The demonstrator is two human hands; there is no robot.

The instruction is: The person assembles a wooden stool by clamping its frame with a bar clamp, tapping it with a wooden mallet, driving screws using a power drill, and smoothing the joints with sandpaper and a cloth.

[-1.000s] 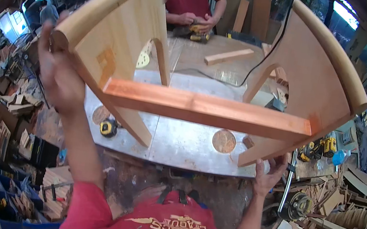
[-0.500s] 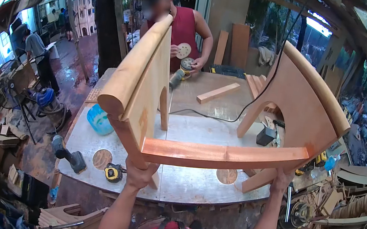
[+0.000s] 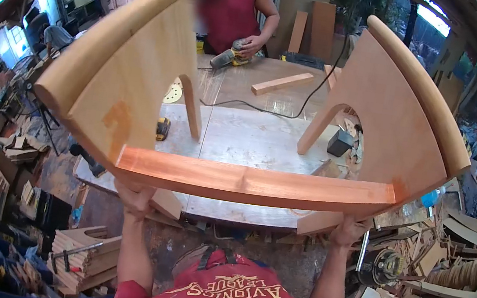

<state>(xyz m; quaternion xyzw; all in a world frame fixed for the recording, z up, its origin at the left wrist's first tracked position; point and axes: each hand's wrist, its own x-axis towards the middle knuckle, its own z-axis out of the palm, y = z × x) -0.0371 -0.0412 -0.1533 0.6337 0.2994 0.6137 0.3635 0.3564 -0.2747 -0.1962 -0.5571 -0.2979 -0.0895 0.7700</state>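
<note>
A wooden frame has two curved side panels, the left panel (image 3: 145,73) and the right panel (image 3: 392,110), each topped by a rounded rail. An orange-brown crossbar (image 3: 246,181) joins them near their front lower corners. My left hand (image 3: 136,196) is wrapped round the lower edge of the left panel, just below the crossbar's end. On the other side, my right hand (image 3: 352,229) grips the right panel's lower edge by the crossbar's other end. Both hands are partly hidden by the wood. The frame stands over a pale worktable (image 3: 240,137).
Across the table a co-worker (image 3: 233,19) holds a yellow and grey sander (image 3: 232,55). A loose wooden bar (image 3: 282,84), a black cable (image 3: 293,115) and a dark block (image 3: 340,142) lie on the table. Wood offcuts (image 3: 83,258) are stacked at lower left.
The frame has swung and shifted left and nearer to me, with both hands at its lower edges. The co-worker's hands have come together on the sander; the disc held earlier is no longer visible there.
</note>
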